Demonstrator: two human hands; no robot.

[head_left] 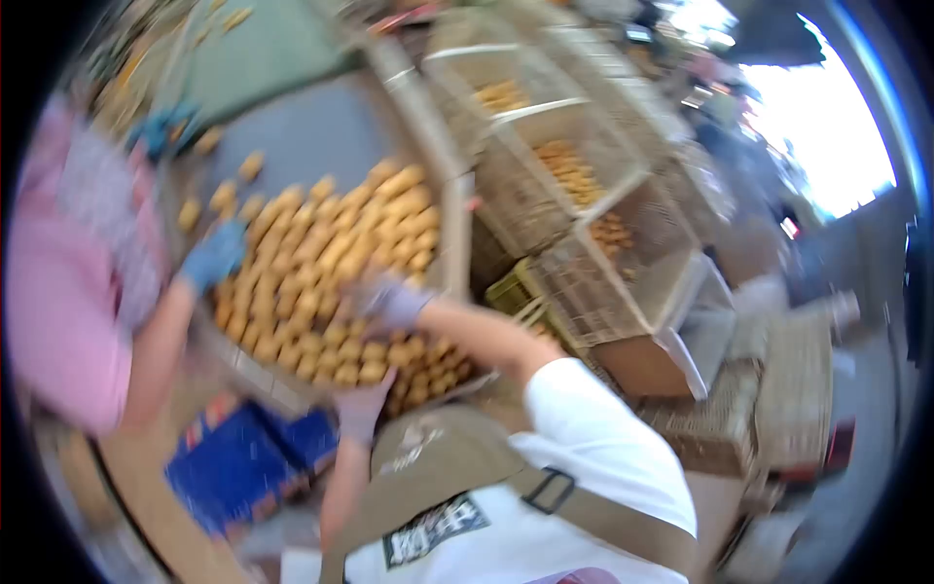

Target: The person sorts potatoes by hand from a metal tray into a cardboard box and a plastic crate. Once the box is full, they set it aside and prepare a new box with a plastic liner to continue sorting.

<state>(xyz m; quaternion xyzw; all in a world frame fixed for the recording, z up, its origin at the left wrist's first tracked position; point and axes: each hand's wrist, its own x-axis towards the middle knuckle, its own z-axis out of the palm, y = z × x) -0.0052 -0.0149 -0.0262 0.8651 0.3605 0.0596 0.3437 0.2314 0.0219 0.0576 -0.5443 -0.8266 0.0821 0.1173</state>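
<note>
i judge the step in hand to be working over the tray (255,375) of golden-brown pieces (331,243), which sits left of centre in the frame on a grey surface (311,131). my right hand (389,304), in a pale glove, lies on top of the heap just right of its middle. my left hand (362,404), also gloved, is at the tray's near rim in the lower centre, touching it or just under it. the view is smeared with motion, so i cannot tell whether either grip is closed on anything or only resting flat.

a co-worker in pink stands at the left edge of the frame, and their blue-gloved hand (214,255) rests at the far left side of the same heap, apart from mine.

whatever i do next calls for keeping the tray level, i think. the pieces are piled loose and close to the rim and would roll off at a tilt. my left hand needs a firm hold on the rim before my right shifts any of them.

the heap reads as a broad oval, with its long axis running from the lower centre toward the upper centre, leaning a little right. the single pieces look oblong and mostly point from lower left to upper right, though blur may stretch them.

wire baskets (574,175) holding similar pieces stand in the upper right, and a blue crate (238,467) sits at lower left below the tray.
</note>
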